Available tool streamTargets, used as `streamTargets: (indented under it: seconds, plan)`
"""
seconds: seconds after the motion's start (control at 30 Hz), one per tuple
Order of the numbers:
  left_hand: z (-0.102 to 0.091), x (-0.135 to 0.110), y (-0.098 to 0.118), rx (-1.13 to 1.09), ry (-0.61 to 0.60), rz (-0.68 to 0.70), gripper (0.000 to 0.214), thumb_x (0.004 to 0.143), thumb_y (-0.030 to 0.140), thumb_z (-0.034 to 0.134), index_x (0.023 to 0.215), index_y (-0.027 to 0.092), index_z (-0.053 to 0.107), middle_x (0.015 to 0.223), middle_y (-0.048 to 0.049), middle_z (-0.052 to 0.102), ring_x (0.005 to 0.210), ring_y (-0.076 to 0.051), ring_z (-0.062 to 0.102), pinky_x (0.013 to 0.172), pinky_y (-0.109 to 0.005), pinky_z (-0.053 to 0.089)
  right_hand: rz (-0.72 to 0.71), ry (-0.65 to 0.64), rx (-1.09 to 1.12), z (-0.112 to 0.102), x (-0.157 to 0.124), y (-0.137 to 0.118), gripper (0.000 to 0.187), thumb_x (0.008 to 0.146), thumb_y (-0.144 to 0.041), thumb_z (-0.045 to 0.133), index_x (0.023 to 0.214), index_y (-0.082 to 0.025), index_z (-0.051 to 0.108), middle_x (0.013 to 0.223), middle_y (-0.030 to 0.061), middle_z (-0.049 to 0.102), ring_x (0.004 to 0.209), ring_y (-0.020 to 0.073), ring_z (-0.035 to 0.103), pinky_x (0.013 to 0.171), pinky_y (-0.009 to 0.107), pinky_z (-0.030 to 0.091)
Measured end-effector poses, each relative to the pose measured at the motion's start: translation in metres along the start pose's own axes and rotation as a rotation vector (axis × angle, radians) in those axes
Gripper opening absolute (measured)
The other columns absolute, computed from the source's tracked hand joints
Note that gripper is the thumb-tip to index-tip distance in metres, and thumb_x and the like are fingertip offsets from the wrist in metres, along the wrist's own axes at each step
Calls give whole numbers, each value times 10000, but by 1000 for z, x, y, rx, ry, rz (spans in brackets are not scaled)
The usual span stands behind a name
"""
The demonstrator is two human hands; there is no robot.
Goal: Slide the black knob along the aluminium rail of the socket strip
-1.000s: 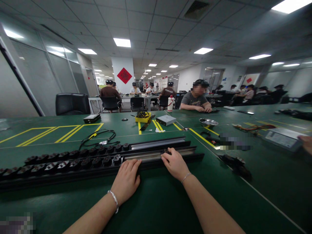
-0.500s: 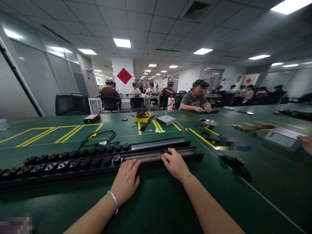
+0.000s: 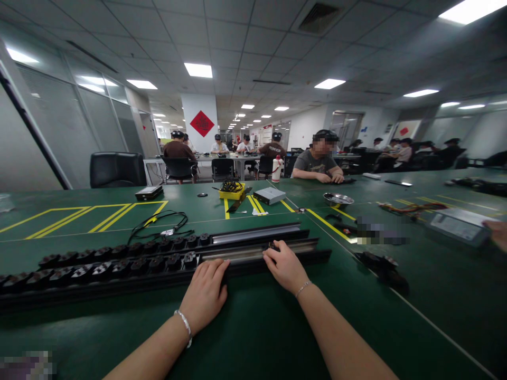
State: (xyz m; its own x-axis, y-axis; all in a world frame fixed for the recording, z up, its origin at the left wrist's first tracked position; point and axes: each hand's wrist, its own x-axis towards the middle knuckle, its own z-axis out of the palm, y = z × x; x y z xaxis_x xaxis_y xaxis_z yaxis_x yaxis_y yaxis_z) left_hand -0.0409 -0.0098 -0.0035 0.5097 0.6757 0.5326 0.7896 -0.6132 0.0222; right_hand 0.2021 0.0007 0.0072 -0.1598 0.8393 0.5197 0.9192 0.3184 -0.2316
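Two long black rails lie side by side across the green table (image 3: pixel 253 327) in front of me. The near rail (image 3: pixel 119 279) carries a row of several black socket modules (image 3: pixel 130 264) on its left part and bare metal channel on its right. My left hand (image 3: pixel 204 295) rests flat on the near rail's front edge, fingers together and stretched out. My right hand (image 3: pixel 284 266) lies on the same rail further right, its fingertips curled over a small black part (image 3: pixel 273 246) in the channel. The far rail (image 3: pixel 237 236) sits just behind, untouched.
A black cable (image 3: pixel 160 224) lies behind the rails. Further back are a yellow box (image 3: pixel 232 192), a grey box (image 3: pixel 270 195), a metal bowl (image 3: pixel 338 199) and a black chair (image 3: pixel 118 169). Black parts (image 3: pixel 382 264) lie right. A seated person (image 3: pixel 318 161) faces me; another hand (image 3: pixel 498 233) shows at the right edge.
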Motion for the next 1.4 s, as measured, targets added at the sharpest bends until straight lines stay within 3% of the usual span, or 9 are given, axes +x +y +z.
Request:
streamTargets:
  seconds: [0.3, 0.5, 0.67, 0.87, 1.07, 1.4]
  plan:
    - [2, -1, -1, 1, -4, -7, 484, 739, 176, 469, 1216, 198, 395, 1157, -79, 500, 1062, -235, 461, 952, -441, 336, 24, -20, -34, -3, -2, 0, 255, 855, -322, 393, 976, -259, 608, 997, 65, 488, 1054, 186, 460, 858, 292, 366]
    - [3, -1, -1, 8, 4, -7, 475, 735, 172, 474, 1206, 187, 413, 1150, -83, 501, 1058, -233, 463, 953, -428, 343, 120, 28, 8, 1, 2, -3, 376, 833, -346, 424, 1185, -220, 465, 979, 62, 533, 917, 181, 519, 821, 299, 382]
    - [2, -1, -1, -3, -4, -8, 479, 735, 165, 470, 1210, 186, 410, 1155, -81, 498, 1060, -231, 456, 954, -427, 343, 286, 130, 61, 10, 8, -4, 287, 770, -345, 509, 998, -175, 542, 921, 65, 569, 874, 196, 539, 798, 297, 389]
    - [1, 0, 0, -9, -7, -12, 472, 733, 159, 466, 1202, 179, 417, 1146, -86, 504, 1054, -232, 461, 949, -430, 347, 272, 203, 67, 12, 8, -2, 221, 745, -309, 511, 922, -191, 568, 974, 67, 580, 906, 193, 539, 815, 305, 378]
    - [2, -1, -1, -13, -1, -14, 474, 731, 166, 475, 1202, 190, 422, 1149, -78, 509, 1060, -230, 463, 954, -430, 343, 277, 180, 63, 11, 8, -3, 197, 752, -308, 493, 905, -207, 563, 930, 35, 628, 933, 194, 544, 950, 381, 264]
    - [1, 0, -1, -13, -7, -8, 472, 739, 163, 461, 1207, 185, 407, 1158, -87, 500, 1070, -235, 455, 948, -442, 345, 316, 143, 59, 8, 8, -7, 205, 755, -311, 485, 915, -203, 555, 972, 51, 631, 949, 190, 550, 975, 402, 241]
